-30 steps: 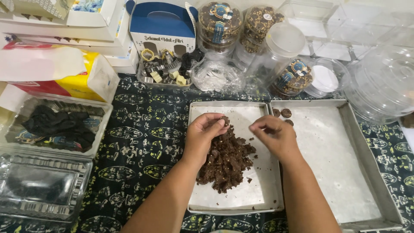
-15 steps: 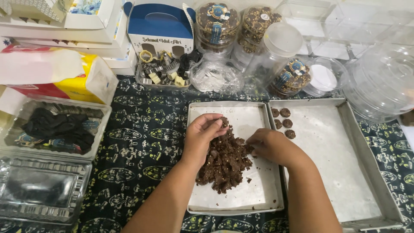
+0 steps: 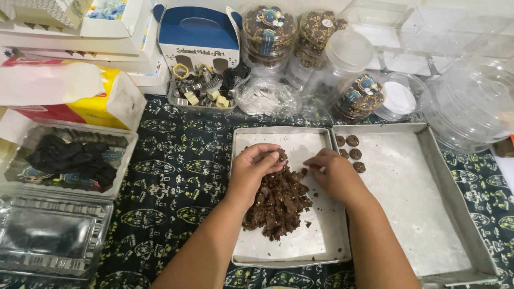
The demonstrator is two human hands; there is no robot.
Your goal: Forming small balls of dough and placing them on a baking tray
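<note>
At the far left of the desk, on its dark patterned cloth (image 3: pixel 176 176), we see an empty clear plastic clamshell tray (image 3: pixel 51 235) and, above it, a second clear tray holding black paper cups (image 3: pixel 69 158), with a yellow and red tissue pack (image 3: pixel 69 91) behind. Moving right, our left hand (image 3: pixel 257 168) sits on the top of a crumbly heap of dark brown chocolate dough (image 3: pixel 278 203), fingers curled together on a pinch of it. The heap lies in the middle of a shallow rectangular metal tray lined with white paper (image 3: pixel 300 246). Just beside it, our right hand (image 3: pixel 334 174) rests at the heap's right edge, fingers bent downward (whether they grip anything we cannot tell). Further right, a larger lined metal tray (image 3: pixel 428 214) carries four small round dough balls (image 3: pixel 350 150) in its upper left corner.
</note>
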